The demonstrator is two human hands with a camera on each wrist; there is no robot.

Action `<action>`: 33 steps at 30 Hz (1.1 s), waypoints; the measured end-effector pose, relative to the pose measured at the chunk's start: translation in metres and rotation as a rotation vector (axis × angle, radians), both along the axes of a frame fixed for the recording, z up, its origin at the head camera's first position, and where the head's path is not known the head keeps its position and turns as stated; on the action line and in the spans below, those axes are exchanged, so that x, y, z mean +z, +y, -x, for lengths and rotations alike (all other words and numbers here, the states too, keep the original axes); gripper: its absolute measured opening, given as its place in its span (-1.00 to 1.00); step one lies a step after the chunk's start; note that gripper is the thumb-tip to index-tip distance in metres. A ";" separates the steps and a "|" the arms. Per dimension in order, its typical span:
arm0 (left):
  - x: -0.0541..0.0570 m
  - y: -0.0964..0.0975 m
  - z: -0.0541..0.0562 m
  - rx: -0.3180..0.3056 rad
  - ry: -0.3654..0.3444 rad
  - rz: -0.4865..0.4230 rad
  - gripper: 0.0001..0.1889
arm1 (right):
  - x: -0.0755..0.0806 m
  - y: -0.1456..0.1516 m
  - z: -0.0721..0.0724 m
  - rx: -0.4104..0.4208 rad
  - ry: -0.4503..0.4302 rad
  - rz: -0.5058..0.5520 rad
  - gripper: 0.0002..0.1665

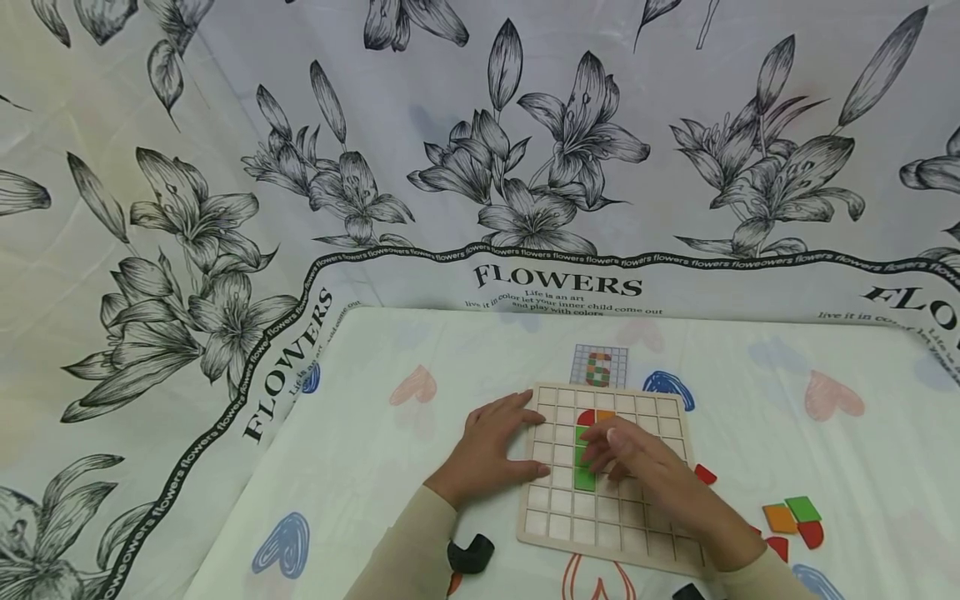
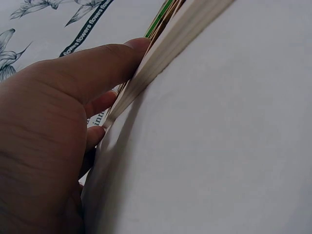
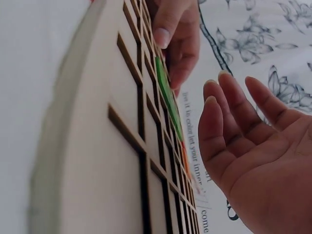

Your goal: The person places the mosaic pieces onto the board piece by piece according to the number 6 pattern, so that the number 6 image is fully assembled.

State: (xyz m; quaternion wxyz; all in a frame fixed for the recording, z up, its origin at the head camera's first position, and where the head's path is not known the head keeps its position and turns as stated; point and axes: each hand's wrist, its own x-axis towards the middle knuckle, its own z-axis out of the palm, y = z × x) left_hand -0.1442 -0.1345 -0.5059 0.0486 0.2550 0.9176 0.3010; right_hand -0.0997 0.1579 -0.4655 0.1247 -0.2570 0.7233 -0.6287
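A wooden grid board lies on the table. On it, several green square tiles form a column below a red rounded tile, with an orange tile to the right of the red one. My left hand rests at the board's left edge, thumb and fingers spread along the frame; the left wrist view has the thumb against that edge. Over the middle of the board hovers my right hand, partly covering the tiles. Its fingers are loosely bent with nothing between them in the right wrist view.
A printed pattern card lies behind the board. To the right are loose pieces: a green tile, an orange tile, and several red ones. A black object sits near my left forearm. A flower-print cloth hangs behind.
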 end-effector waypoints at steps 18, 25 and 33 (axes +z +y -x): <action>0.003 0.001 -0.001 0.008 -0.012 0.004 -0.31 | 0.011 0.020 -0.001 -0.107 0.066 -0.045 -0.50; 0.003 0.001 -0.001 0.010 -0.008 0.001 -0.31 | 0.012 0.033 -0.001 -0.137 0.054 -0.084 -0.53; 0.003 0.001 -0.002 0.012 -0.017 -0.003 -0.31 | 0.009 0.049 -0.002 -0.162 0.098 -0.080 -0.54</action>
